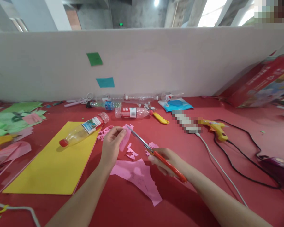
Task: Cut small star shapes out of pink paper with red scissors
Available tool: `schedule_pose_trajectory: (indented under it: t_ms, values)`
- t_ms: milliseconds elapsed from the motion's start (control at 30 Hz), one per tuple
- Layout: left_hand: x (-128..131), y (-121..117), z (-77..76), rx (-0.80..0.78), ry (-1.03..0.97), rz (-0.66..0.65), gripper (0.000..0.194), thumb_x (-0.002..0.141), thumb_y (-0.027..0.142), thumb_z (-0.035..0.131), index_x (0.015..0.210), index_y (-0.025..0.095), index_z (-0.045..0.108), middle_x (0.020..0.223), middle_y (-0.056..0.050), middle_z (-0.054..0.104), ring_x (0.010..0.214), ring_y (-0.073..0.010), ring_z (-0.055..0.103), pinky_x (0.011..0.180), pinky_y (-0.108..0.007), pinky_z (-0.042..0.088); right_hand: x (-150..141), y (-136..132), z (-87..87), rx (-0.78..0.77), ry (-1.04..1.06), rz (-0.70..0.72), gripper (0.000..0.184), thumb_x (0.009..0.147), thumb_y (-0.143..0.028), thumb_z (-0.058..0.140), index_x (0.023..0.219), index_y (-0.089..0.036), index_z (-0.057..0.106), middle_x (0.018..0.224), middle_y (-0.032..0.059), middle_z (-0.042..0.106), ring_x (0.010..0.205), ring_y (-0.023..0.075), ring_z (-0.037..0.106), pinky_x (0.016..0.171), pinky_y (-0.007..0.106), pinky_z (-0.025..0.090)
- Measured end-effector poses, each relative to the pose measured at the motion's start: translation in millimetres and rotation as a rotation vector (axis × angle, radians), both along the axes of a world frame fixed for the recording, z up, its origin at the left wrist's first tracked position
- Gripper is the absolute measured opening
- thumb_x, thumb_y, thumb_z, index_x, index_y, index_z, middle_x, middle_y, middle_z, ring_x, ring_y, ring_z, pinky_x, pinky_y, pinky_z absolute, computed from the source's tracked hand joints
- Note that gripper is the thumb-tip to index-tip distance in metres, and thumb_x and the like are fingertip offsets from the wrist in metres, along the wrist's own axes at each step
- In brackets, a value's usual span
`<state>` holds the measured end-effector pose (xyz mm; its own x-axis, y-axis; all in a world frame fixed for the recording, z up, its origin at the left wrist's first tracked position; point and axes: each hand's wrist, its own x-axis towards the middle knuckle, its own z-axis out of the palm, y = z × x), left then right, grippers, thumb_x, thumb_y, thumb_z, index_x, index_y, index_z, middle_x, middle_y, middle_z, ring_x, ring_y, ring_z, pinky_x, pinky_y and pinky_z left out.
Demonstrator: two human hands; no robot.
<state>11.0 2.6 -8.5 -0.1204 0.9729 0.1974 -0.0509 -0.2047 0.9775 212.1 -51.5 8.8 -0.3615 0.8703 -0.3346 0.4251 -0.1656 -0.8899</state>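
Note:
My left hand (111, 143) pinches a small piece of pink paper (124, 141) above the red table. My right hand (167, 160) grips red-handled scissors (156, 154), whose blades point up-left and meet the top of that pink piece. Below the hands lies a larger cut pink sheet (138, 178). Small pink scraps (132, 153) are scattered around it.
A yellow sheet (54, 164) lies left with a plastic bottle (84, 129) on it. More bottles (132, 112), a yellow utility knife (161, 118), a glue gun (215, 127) with black cables and a red box (260, 82) stand behind and right. Green papers (14, 118) pile far left.

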Motion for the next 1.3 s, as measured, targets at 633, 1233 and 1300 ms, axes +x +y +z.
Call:
schedule_pose_trajectory:
  t_ms: [633,1233,1300]
  values:
    - [-5,-9,14.9,0.081,0.122,-0.118,0.023,0.083,0.025,0.054,0.062,0.02,0.046,0.06,0.004,0.034,0.055,-0.0111,0.03,0.052,-0.026,0.028,1,-7,5.9,-0.044,0.024,0.092,0.033,0.091,-0.044,0.048,0.069,-0.019,0.044,0.044,-0.0076,0.043,0.037,0.0053,0.036,0.038,0.016,0.029]
    - [-4,-8,13.3,0.073,0.086,-0.097,0.023,0.082,0.024,0.054,0.061,0.02,0.047,0.06,0.004,0.035,0.055,-0.0108,0.03,0.052,-0.025,0.028,-5,-7,-5.8,-0.072,0.056,0.06,0.035,0.088,-0.048,0.048,0.068,-0.02,0.045,0.039,-0.0076,0.043,0.03,0.0047,0.034,0.032,0.014,0.027]
    - [-2,-9,11.3,0.071,0.062,-0.093,0.025,0.084,0.027,0.054,0.062,0.02,0.046,0.06,0.004,0.035,0.054,-0.0107,0.031,0.052,-0.025,0.028,-8,-7,-13.3,-0.071,0.109,0.056,0.034,0.088,-0.048,0.048,0.071,-0.019,0.047,0.04,-0.0075,0.045,0.03,0.0045,0.034,0.031,0.014,0.029]
